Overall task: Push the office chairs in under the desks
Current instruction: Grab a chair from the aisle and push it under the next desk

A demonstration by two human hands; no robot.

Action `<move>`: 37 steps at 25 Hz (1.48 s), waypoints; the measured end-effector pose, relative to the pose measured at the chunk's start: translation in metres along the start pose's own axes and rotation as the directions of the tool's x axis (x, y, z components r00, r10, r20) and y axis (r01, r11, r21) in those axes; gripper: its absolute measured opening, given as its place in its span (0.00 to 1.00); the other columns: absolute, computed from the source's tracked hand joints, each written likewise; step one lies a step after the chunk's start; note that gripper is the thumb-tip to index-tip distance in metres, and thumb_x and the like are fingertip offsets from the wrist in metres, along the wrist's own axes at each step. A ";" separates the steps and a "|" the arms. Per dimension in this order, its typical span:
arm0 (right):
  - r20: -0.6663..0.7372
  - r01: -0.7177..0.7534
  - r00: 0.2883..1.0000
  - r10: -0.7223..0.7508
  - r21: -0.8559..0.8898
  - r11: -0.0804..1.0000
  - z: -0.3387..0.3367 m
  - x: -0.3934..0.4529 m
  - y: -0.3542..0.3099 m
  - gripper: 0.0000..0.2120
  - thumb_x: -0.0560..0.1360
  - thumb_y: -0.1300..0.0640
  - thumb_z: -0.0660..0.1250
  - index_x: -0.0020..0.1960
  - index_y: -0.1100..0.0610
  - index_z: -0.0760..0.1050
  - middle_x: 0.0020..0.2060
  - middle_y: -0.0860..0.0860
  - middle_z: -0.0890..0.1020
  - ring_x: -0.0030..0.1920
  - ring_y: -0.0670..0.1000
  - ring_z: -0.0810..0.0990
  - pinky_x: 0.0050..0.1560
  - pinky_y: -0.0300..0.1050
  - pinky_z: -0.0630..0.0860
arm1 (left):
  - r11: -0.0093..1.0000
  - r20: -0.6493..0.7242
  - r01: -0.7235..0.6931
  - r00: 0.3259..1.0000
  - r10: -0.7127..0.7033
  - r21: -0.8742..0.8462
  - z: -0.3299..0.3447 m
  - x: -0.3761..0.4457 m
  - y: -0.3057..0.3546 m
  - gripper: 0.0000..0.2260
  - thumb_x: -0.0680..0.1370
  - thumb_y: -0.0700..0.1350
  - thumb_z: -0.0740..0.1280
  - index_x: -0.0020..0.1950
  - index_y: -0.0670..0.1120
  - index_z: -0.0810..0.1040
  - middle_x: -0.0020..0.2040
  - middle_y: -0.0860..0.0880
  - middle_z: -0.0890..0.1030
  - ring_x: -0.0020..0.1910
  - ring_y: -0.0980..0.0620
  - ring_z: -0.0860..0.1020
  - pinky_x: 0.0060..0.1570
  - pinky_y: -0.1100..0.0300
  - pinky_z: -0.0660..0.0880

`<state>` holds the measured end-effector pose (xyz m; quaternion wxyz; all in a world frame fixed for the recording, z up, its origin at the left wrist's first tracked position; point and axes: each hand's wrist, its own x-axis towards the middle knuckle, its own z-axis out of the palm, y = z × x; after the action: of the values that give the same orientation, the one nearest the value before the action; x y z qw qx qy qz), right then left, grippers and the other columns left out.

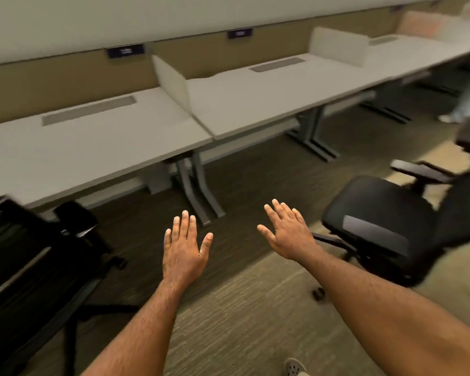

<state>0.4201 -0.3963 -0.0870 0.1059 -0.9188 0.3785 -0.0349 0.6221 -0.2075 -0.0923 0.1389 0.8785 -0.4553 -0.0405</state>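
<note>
Both hands free: left hand (183,249) and right hand (288,234) out flat, fingers spread, holding nothing.

They float palm-down over the carpet (242,308) between two black office chairs, probably readying for a push. The right chair (377,226) sits well out from the white desk (255,104); the left chair (33,253) is near its desk (79,142), seemingly part-tucked.

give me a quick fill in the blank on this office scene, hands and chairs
1. Both the left hand and the right hand are open and hold ____.
2. The chair on the right stands out on the ____, not under a desk.
3. The chair on the left sits at the front edge of the left ____.

Missing words: nothing; carpet; desk
</note>
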 end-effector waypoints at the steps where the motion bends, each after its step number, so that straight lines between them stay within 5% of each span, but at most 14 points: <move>1: -0.021 -0.061 0.998 0.061 0.000 0.998 -0.007 -0.012 0.025 0.35 0.79 0.32 0.46 0.81 0.50 0.50 0.81 0.51 0.50 0.79 0.52 0.47 0.76 0.52 0.44 | 0.998 0.007 -0.058 0.998 0.058 0.000 0.005 0.007 0.023 0.37 0.77 0.68 0.37 0.80 0.47 0.43 0.79 0.51 0.37 0.77 0.52 0.35 0.75 0.52 0.35; 9: -0.098 -0.399 0.911 0.400 0.026 0.917 -0.049 -0.143 0.214 0.35 0.79 0.33 0.46 0.81 0.50 0.48 0.81 0.52 0.49 0.79 0.52 0.46 0.77 0.52 0.42 | 0.922 0.095 -0.387 0.917 0.388 -0.034 0.068 0.004 0.242 0.35 0.79 0.67 0.40 0.80 0.47 0.47 0.80 0.51 0.39 0.77 0.53 0.36 0.75 0.53 0.36; 22: -0.074 -0.675 0.730 0.680 0.083 0.733 -0.106 -0.383 0.469 0.34 0.82 0.36 0.46 0.81 0.51 0.43 0.81 0.52 0.44 0.79 0.51 0.42 0.77 0.51 0.39 | 0.739 0.121 -0.662 0.729 0.674 -0.127 0.156 -0.093 0.597 0.31 0.82 0.61 0.48 0.80 0.46 0.53 0.81 0.49 0.45 0.79 0.52 0.42 0.76 0.53 0.39; 29: -0.098 -0.738 0.662 0.743 0.091 0.669 -0.145 -0.433 0.564 0.33 0.82 0.37 0.44 0.81 0.53 0.40 0.80 0.53 0.42 0.79 0.52 0.40 0.77 0.52 0.38 | 0.590 0.045 -0.792 0.591 0.806 -0.157 0.162 -0.082 0.746 0.33 0.80 0.65 0.44 0.80 0.48 0.49 0.81 0.49 0.45 0.79 0.53 0.43 0.75 0.54 0.37; 32: -0.148 -0.716 0.677 0.721 0.098 0.691 -0.167 -0.414 0.609 0.34 0.82 0.37 0.44 0.81 0.53 0.41 0.80 0.54 0.44 0.79 0.52 0.42 0.77 0.52 0.39 | 0.586 -0.006 -0.795 0.594 0.804 -0.154 0.162 -0.055 0.797 0.33 0.80 0.65 0.45 0.80 0.48 0.49 0.81 0.49 0.45 0.79 0.53 0.43 0.75 0.54 0.36; 37: -0.217 -0.643 0.732 0.646 0.096 0.760 -0.203 -0.346 0.692 0.34 0.82 0.36 0.44 0.81 0.53 0.42 0.81 0.54 0.45 0.79 0.52 0.43 0.77 0.54 0.41 | 0.711 0.018 -0.690 0.716 0.698 -0.138 0.168 0.015 0.880 0.34 0.80 0.64 0.48 0.80 0.45 0.52 0.81 0.46 0.49 0.79 0.49 0.47 0.75 0.49 0.40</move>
<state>-0.3312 -0.6649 -0.0368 0.0721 -0.7190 0.6828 -0.1079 -0.0967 -0.7354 -0.0052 0.1814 0.6313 -0.7528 -0.0431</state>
